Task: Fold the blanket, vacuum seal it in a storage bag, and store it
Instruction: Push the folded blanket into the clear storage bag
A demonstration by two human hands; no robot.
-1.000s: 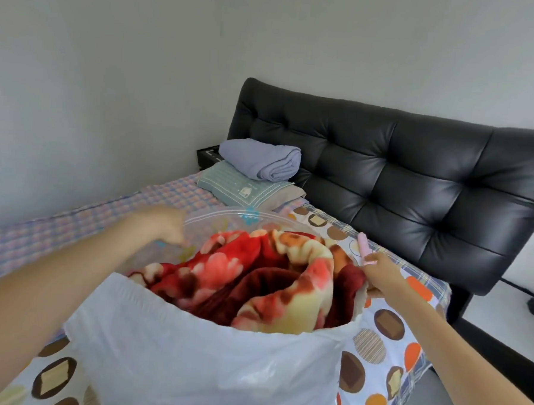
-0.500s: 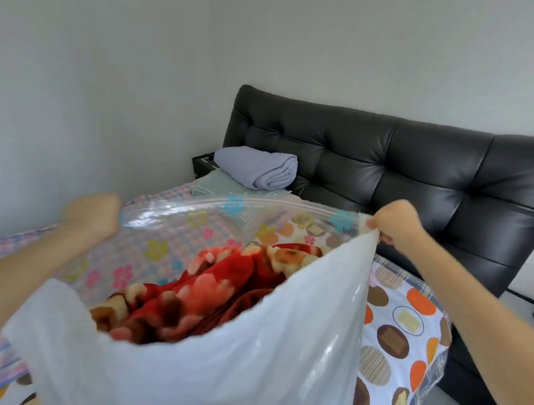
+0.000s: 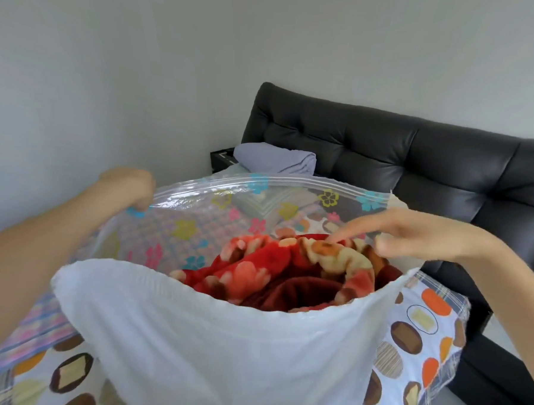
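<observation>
My left hand [image 3: 130, 186], far left: fingers curled round the far-left corner of the storage bag [image 3: 221, 339] at its zip rim, clamped on the plastic and holding that side up. My right hand [image 3: 418, 236] is over the right of the bag's mouth and grips nothing. Its fingers are straight and slightly apart, the index fingertip touching the top fold of the blanket [image 3: 286, 274]. The red and cream blanket is bunched inside the bag, its upper folds showing in the open mouth. The bag's near wall is white and sags low; its far wall is clear with printed flowers and stands higher. The bag rests on the bed [image 3: 419, 343], which has a circle-patterned sheet. At far right is the black padded headboard [image 3: 416, 166], and a folded grey cloth [image 3: 274, 157] lies just beyond the bag's far rim.
</observation>
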